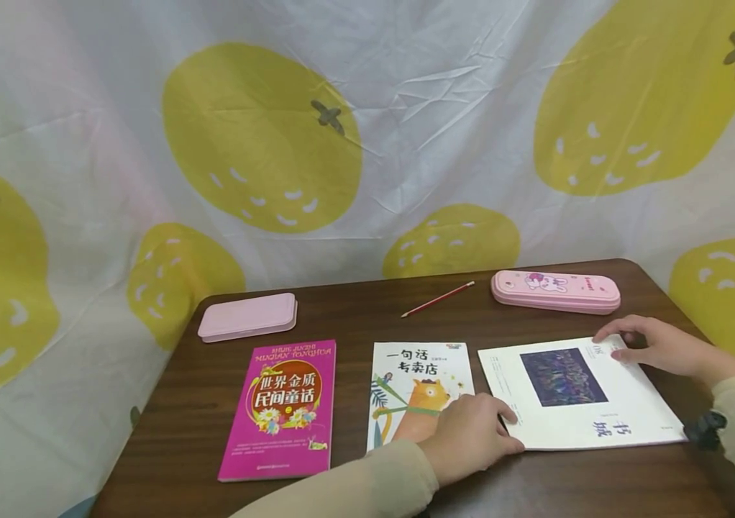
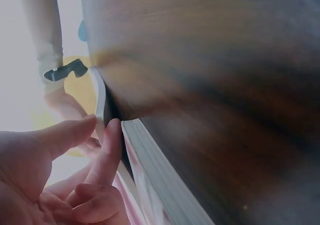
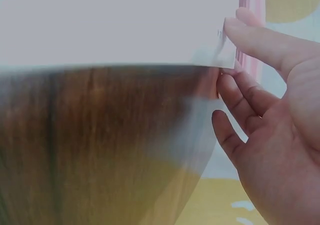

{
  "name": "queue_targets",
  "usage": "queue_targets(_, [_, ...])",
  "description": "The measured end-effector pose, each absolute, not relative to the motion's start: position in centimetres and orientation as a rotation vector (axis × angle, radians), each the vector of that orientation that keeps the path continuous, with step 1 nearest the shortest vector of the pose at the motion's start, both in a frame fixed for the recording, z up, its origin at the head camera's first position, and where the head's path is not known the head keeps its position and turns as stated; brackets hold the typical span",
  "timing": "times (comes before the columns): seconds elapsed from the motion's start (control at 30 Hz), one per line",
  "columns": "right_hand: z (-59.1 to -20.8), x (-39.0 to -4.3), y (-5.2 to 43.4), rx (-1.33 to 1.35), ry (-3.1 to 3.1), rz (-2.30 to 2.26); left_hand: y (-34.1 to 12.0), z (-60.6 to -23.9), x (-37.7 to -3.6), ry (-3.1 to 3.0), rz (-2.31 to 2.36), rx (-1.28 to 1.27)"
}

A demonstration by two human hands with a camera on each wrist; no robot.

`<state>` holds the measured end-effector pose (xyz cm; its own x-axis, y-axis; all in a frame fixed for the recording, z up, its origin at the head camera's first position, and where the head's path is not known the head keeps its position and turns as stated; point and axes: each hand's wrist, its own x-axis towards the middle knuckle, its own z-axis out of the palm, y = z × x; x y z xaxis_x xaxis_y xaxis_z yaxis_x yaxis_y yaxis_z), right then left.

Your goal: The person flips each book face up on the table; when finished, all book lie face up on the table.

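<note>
A white magazine (image 1: 574, 424) with a dark picture on its cover is at the right of the table, slightly lifted along its near edge in the left wrist view. My left hand (image 1: 474, 439) pinches its near left corner between thumb and index finger, overlapping the book beside it. At the far right corner, my right hand (image 1: 655, 345) grips the magazine, thumb on top and fingers underneath (image 3: 242, 97). Just left of the magazine lies a picture book (image 1: 416, 388) with a bear-like animal on its cover, partly hidden by my left hand. Farther left is a magenta book (image 1: 290, 453).
Along the back of the brown table (image 1: 367, 316) lie a plain pink case (image 1: 249, 316), a red pencil (image 1: 437, 299) and a pink pencil case (image 1: 555, 291) with a rabbit design. A white curtain (image 1: 406, 129) with yellow fruit shapes hangs behind the table.
</note>
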<state>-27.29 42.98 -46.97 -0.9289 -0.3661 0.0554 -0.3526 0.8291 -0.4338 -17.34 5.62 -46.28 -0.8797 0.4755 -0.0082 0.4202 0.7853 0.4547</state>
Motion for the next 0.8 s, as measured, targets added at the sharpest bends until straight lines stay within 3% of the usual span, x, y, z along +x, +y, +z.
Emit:
queue_targets(0.53, [-46.4, -26.3, 42.0, -0.492, 3.088, -0.391, 6.1, -46.0, -17.3, 2.903, 0.464, 0.766])
queue_targets(0.8, [-46.3, -24.6, 41.9, -0.492, 3.137, -0.286, 6.0, -45.2, -19.4, 2.883, 0.378, 0.758])
